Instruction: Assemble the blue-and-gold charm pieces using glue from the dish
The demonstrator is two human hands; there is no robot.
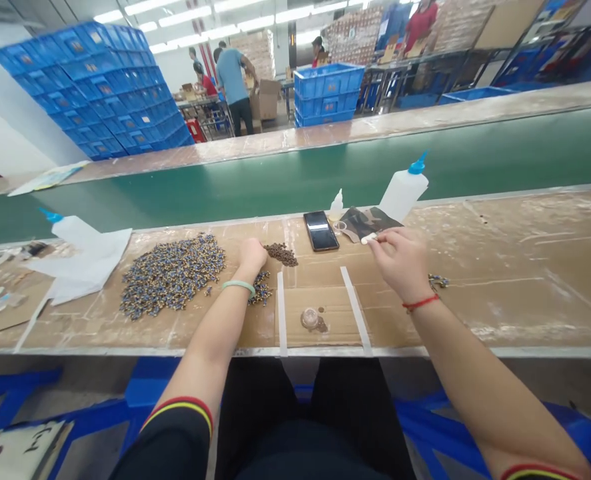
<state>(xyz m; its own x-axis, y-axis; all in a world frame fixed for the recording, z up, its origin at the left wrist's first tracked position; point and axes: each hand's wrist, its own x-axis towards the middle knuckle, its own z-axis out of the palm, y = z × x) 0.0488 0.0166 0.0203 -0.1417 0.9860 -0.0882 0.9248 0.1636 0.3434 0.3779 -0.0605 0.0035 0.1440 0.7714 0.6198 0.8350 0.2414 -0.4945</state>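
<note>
Cardboard-topped bench (525,280), left hand (252,255) by brown beads (281,253), right hand (400,257) pinching small piece (369,238)

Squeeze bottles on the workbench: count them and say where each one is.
3. A large blue-capped bottle stands right of the phone, a small bottle stands just behind the phone, and another blue-capped bottle lies far left on white paper. More may be out of view.

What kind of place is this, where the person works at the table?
Most likely a factory assembly hall. A long green conveyor belt runs past the cardboard-covered workbench, blue plastic crates are stacked high behind, and a large pile of small blue parts lies beside the left hand.
</note>
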